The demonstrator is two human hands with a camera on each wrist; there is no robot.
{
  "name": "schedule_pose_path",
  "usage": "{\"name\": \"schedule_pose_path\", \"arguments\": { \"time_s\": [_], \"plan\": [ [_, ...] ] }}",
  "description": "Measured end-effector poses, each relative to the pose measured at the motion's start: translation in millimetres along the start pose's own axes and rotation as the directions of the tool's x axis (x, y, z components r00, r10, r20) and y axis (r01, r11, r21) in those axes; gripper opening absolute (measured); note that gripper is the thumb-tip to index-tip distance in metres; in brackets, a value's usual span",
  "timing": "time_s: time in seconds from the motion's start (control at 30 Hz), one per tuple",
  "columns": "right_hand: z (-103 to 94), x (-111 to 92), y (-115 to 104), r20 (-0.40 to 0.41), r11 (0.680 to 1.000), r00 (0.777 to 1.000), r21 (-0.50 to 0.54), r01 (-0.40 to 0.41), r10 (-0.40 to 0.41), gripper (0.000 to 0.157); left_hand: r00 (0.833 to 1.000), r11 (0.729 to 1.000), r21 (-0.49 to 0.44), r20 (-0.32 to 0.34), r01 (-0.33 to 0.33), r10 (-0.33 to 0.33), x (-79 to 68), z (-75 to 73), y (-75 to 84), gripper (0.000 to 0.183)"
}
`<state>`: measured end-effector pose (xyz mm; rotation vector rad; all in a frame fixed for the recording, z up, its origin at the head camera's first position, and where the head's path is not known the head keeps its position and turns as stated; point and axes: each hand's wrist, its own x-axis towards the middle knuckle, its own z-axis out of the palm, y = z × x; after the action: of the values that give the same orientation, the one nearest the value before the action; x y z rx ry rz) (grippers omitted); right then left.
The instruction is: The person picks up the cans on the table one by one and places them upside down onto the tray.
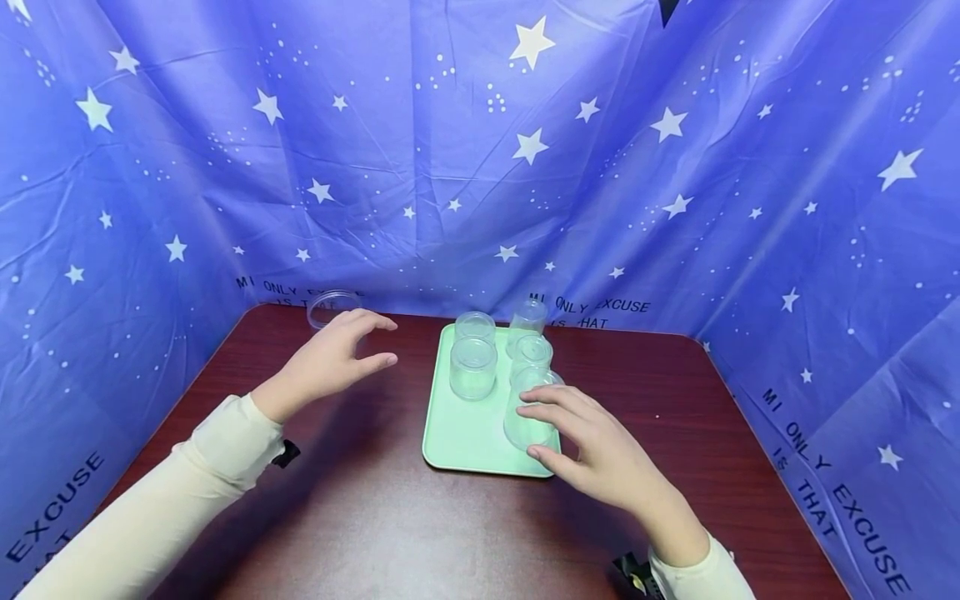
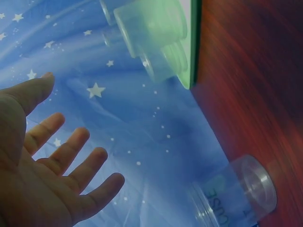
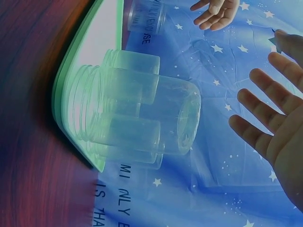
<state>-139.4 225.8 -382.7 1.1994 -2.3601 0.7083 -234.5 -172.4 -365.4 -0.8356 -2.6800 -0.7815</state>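
Note:
Several clear plastic jars stand upside down on a light green tray [image 1: 457,446], threaded rims against it. My right hand [image 1: 600,446] hovers beside the large front jar [image 1: 525,425], fingers spread; the right wrist view shows a gap between the fingers and that jar [image 3: 170,113]. My left hand [image 1: 322,362] hangs in the air left of the tray, thumb and fingers apart, holding nothing. Behind it, another clear jar [image 1: 321,312] stands upright at the back left of the table, partly hidden by the hand in the head view. The left wrist view shows this jar [image 2: 258,184] whole in height, threads uppermost.
The dark red-brown table [image 1: 360,517] carries the tray near its middle. A blue curtain [image 1: 450,125] with white stars and lettering hangs close behind the table and along both sides. Smaller inverted jars [image 1: 473,371] stand at the tray's left and back.

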Motion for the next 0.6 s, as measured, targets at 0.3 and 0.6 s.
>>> {"name": "schedule_pose_path", "arguments": {
  "time_s": [0.3,0.6],
  "plan": [
    [1.3,-2.0,-0.3,0.008,1.000,1.000,-0.008,0.011,-0.011,0.043,0.999,0.999,0.043,-0.001,0.032,-0.032,8.3,-7.2,-17.6,0.047],
    [3.5,-4.7,-1.2,0.016,1.000,1.000,-0.024,0.007,-0.006,0.042,0.998,0.995,0.085,0.030,0.058,-0.060,13.9,-8.5,-33.8,0.048]
  ]
}}
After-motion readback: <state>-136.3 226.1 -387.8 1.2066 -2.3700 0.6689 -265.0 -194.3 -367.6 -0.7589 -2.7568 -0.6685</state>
